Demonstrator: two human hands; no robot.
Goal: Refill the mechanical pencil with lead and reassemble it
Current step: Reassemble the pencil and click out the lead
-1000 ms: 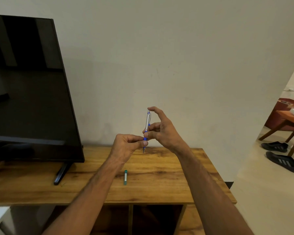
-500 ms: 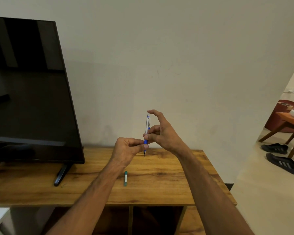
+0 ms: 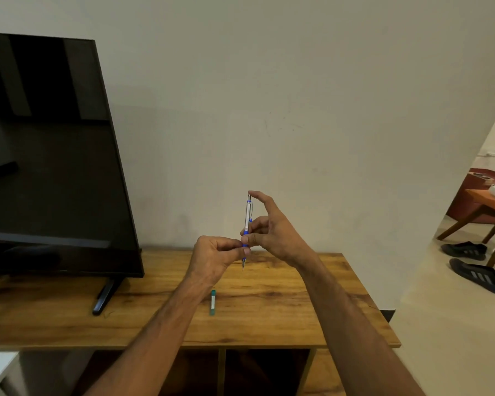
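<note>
Count: 1 blue-and-clear plastic mechanical pencil (image 3: 248,221), 1 small teal lead tube (image 3: 213,302), 2 hands, 1 black flat-screen television (image 3: 49,155).

Pencil held in air above the wooden cabinet top (image 3: 283,304), long axis near vertical, metal tip pointing down toward the cabinet top. Right hand (image 3: 272,230): forefinger tip on the pencil's upper end, thumb and another finger pinching the barrel. Left hand (image 3: 212,257): fingers curled, thumb and forefinger closed on the blue grip just above the tip.

Lead tube lies flat on the cabinet top, below the left wrist. Television stands at the cabinet top's left end.

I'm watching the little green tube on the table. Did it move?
No. The green lead tube lies in the same spot on the wooden table, right of the TV foot.
</note>
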